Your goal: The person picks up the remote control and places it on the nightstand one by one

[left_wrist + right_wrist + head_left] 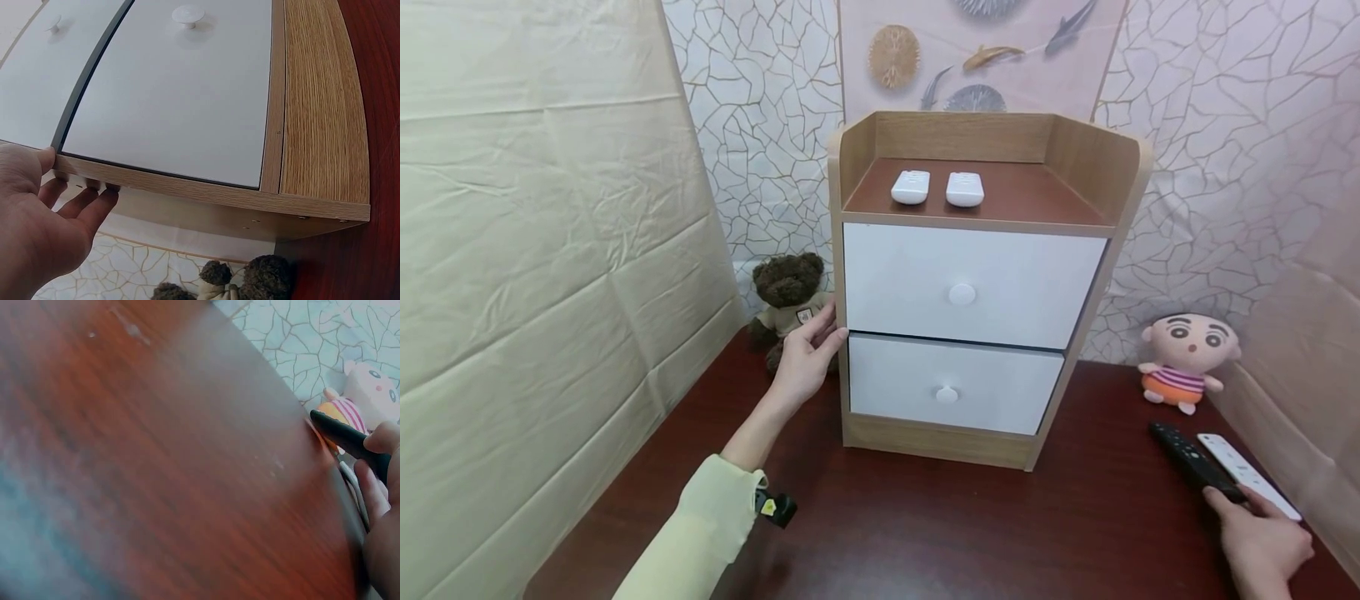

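My left hand (pixel 805 358) touches the left edge of a small two-drawer cabinet (pixel 940 458). In the left wrist view, its thumb rests at the front edge and its fairly straight fingers lie on the outer side panel. Both white drawers, the upper drawer (pixel 910 267) and the lower drawer (pixel 895 375), sit closed or nearly so. At the far right my right hand (pixel 1262 537) grips the near end of a black remote control (pixel 1183 454), thumb and fingers around it. A white remote control (pixel 1240 467) lies beside it. In the right wrist view, the black remote's far end points toward the doll.
Two white remotes, the left remote (pixel 911 187) and the right remote (pixel 965 190), lie on the cabinet top. A brown teddy bear (pixel 786 283) sits behind its left side. A plush doll (pixel 1187 358) leans by the right wall. The dark red table (pixel 925 533) extends in front.
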`<state>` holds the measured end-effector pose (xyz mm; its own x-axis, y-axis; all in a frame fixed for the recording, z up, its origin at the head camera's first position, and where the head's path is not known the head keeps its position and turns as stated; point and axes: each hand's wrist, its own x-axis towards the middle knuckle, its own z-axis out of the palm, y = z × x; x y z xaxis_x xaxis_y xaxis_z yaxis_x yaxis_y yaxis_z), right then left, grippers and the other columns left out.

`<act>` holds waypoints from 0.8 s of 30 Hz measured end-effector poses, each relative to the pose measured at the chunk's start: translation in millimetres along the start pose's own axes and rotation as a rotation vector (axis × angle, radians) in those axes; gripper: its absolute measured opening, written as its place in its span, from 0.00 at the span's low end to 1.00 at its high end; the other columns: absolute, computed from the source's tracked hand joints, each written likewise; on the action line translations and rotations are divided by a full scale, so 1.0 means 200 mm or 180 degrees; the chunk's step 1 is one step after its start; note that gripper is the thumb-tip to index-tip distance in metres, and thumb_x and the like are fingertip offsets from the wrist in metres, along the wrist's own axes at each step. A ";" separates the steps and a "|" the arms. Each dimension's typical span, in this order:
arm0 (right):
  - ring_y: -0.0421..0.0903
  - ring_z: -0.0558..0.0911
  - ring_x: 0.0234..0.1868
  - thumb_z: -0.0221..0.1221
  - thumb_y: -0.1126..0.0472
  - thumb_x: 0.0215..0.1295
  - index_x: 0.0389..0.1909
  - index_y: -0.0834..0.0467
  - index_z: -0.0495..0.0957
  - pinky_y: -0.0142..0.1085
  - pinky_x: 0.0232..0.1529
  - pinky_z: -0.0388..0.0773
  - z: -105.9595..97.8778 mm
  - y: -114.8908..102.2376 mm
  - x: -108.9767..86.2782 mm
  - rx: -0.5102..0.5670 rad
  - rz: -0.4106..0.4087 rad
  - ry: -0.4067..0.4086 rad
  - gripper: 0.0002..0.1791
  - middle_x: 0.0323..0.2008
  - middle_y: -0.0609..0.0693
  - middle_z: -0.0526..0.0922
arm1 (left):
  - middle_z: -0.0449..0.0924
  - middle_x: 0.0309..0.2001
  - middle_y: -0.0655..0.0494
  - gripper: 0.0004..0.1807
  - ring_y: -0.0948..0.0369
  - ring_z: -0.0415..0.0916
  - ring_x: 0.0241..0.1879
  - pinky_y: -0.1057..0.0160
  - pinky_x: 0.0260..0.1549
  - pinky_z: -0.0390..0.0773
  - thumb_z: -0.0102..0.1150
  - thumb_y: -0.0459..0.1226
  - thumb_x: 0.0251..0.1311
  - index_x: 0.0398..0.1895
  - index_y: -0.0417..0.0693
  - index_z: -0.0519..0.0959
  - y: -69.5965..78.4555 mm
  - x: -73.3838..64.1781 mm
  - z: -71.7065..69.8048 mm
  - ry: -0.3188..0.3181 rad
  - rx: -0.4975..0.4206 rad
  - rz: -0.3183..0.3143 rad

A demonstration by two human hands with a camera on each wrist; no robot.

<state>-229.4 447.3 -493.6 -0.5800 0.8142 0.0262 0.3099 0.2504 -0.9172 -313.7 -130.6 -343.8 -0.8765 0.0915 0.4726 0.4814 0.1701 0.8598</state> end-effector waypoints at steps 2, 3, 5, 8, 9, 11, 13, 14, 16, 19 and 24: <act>0.30 0.60 0.46 0.72 0.46 0.57 0.40 0.22 0.80 0.36 0.69 0.59 -0.01 -0.01 -0.01 0.0180 0.0039 0.0022 0.15 0.32 0.27 0.68 | 0.59 0.77 0.42 0.32 0.46 0.64 0.72 0.53 0.65 0.73 0.55 0.35 0.77 0.79 0.39 0.59 0.00 0.00 0.00 -0.0004 0.0013 -0.0012; 0.26 0.60 0.43 0.72 0.47 0.57 0.33 0.19 0.77 0.31 0.66 0.60 -0.02 -0.01 -0.02 0.0280 0.0045 0.0029 0.16 0.28 0.24 0.69 | 0.59 0.77 0.42 0.32 0.46 0.64 0.72 0.53 0.65 0.73 0.55 0.35 0.77 0.79 0.40 0.59 0.00 0.00 0.00 -0.0003 0.0015 -0.0016; 0.22 0.62 0.37 0.74 0.49 0.56 0.26 0.19 0.76 0.21 0.55 0.63 -0.02 -0.03 -0.02 0.0465 0.0053 0.0041 0.19 0.21 0.20 0.69 | 0.60 0.77 0.43 0.31 0.47 0.64 0.72 0.53 0.65 0.74 0.55 0.35 0.77 0.79 0.40 0.59 -0.01 0.00 0.00 -0.0002 0.0009 -0.0015; 0.24 0.68 0.29 0.75 0.54 0.54 0.24 0.22 0.78 0.16 0.36 0.61 -0.03 -0.06 -0.03 0.0715 0.0009 0.0099 0.20 0.15 0.21 0.71 | 0.59 0.77 0.43 0.31 0.47 0.64 0.72 0.54 0.64 0.74 0.54 0.34 0.77 0.79 0.40 0.59 -0.01 0.00 0.00 0.0003 -0.0006 -0.0012; 0.25 0.69 0.27 0.75 0.55 0.54 0.24 0.23 0.79 0.16 0.32 0.62 -0.03 -0.07 -0.04 0.0789 0.0003 0.0115 0.20 0.15 0.22 0.72 | 0.59 0.77 0.43 0.31 0.46 0.64 0.72 0.54 0.64 0.74 0.54 0.34 0.77 0.79 0.40 0.59 -0.01 0.00 0.00 0.0005 -0.0007 -0.0007; 0.25 0.69 0.26 0.75 0.56 0.55 0.26 0.24 0.80 0.17 0.28 0.63 -0.04 -0.11 -0.06 0.0840 -0.0068 0.0152 0.19 0.15 0.22 0.72 | 0.59 0.77 0.42 0.32 0.46 0.65 0.72 0.54 0.64 0.74 0.55 0.34 0.77 0.79 0.40 0.59 -0.01 0.01 0.00 0.0006 -0.0011 -0.0004; 0.26 0.69 0.26 0.74 0.57 0.55 0.27 0.25 0.80 0.17 0.26 0.63 -0.05 -0.15 -0.08 0.0891 -0.0119 0.0176 0.19 0.16 0.22 0.72 | 0.59 0.77 0.42 0.32 0.46 0.65 0.72 0.54 0.64 0.74 0.55 0.34 0.77 0.79 0.40 0.59 -0.01 0.00 0.01 0.0009 -0.0003 -0.0020; 0.25 0.69 0.26 0.74 0.57 0.56 0.27 0.25 0.80 0.16 0.24 0.63 -0.06 -0.17 -0.09 0.0904 -0.0125 0.0172 0.19 0.16 0.22 0.72 | 0.59 0.77 0.42 0.32 0.46 0.65 0.72 0.54 0.64 0.74 0.55 0.34 0.77 0.79 0.40 0.59 -0.01 0.00 0.01 0.0009 0.0002 -0.0031; 0.25 0.70 0.26 0.73 0.58 0.58 0.27 0.25 0.79 0.16 0.23 0.63 -0.08 -0.21 -0.11 0.0940 -0.0167 0.0160 0.20 0.17 0.21 0.73 | 0.59 0.77 0.42 0.32 0.46 0.65 0.72 0.54 0.64 0.74 0.55 0.34 0.77 0.79 0.40 0.58 -0.01 0.00 0.01 0.0001 -0.0011 -0.0041; 0.24 0.73 0.25 0.74 0.63 0.56 0.25 0.30 0.83 0.14 0.23 0.65 -0.11 -0.26 -0.12 0.1322 -0.0113 0.0103 0.19 0.18 0.24 0.77 | 0.60 0.77 0.41 0.32 0.46 0.65 0.72 0.54 0.64 0.74 0.55 0.34 0.77 0.79 0.40 0.58 -0.01 0.00 0.00 -0.0005 -0.0024 -0.0048; 0.25 0.78 0.25 0.75 0.69 0.52 0.30 0.42 0.90 0.13 0.26 0.71 -0.15 -0.35 -0.15 0.1937 -0.0011 0.0040 0.16 0.20 0.31 0.83 | 0.60 0.76 0.41 0.32 0.46 0.65 0.72 0.54 0.64 0.74 0.55 0.34 0.77 0.79 0.39 0.59 0.00 0.00 0.00 -0.0006 -0.0033 -0.0034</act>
<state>-210.7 420.3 -419.0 -0.5703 0.8209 0.0310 -0.1803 -0.0883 -0.9796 -314.8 -130.1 -344.4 -0.8817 0.0915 0.4629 0.4719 0.1608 0.8669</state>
